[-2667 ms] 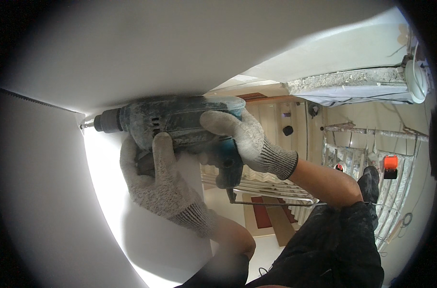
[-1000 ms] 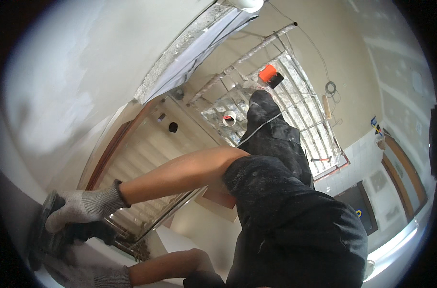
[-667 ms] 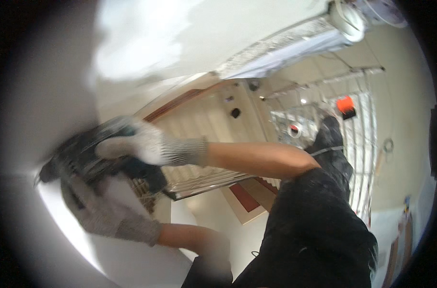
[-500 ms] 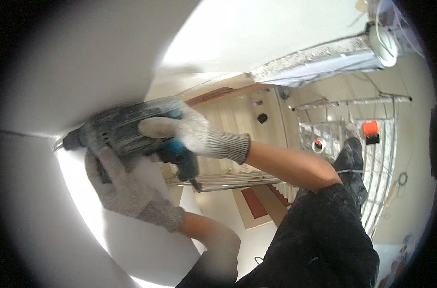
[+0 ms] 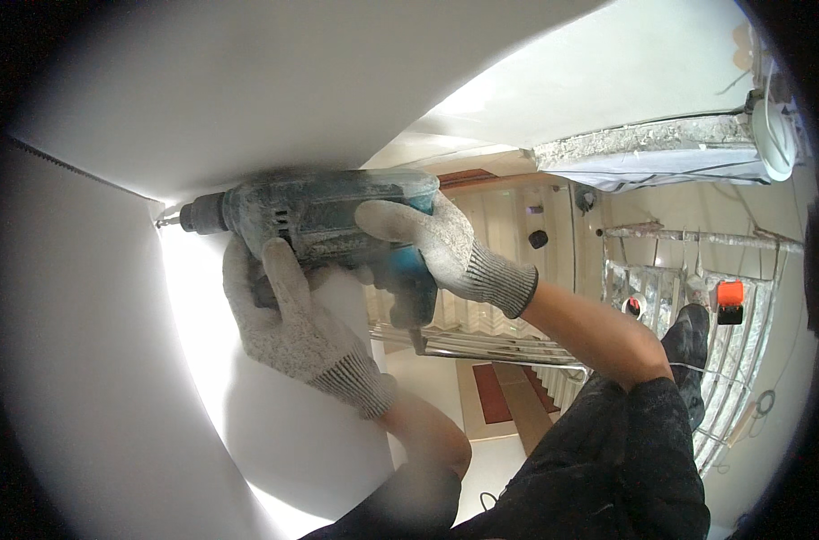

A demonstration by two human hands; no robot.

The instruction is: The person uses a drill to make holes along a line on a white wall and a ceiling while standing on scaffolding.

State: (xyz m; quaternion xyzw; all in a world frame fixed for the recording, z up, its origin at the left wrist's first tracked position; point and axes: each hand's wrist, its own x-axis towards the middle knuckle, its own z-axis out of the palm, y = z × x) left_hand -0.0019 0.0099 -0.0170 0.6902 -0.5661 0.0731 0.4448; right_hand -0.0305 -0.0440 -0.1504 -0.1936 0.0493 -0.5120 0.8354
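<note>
1. Gripping the drill [image 5: 324, 216], both gloved hands were clamped on it: the right hand [image 5: 436, 238] wrapped over the body and handle, the left hand [image 5: 283, 315] cupped beneath, steadying it. The drill lay level, its bit [image 5: 168, 220] touching the corner where the wall [image 5: 76, 360] met the ceiling [image 5: 247, 90].
2. The bit could have skidded off if pressure came at an angle.
3. Standing high above the stairs [image 5: 481, 315], a kick from the drill might have cost the person their balance.

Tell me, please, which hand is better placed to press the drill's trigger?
The right hand: it wraps the handle of the drill by the trigger. The left hand only props the body from below.
</note>
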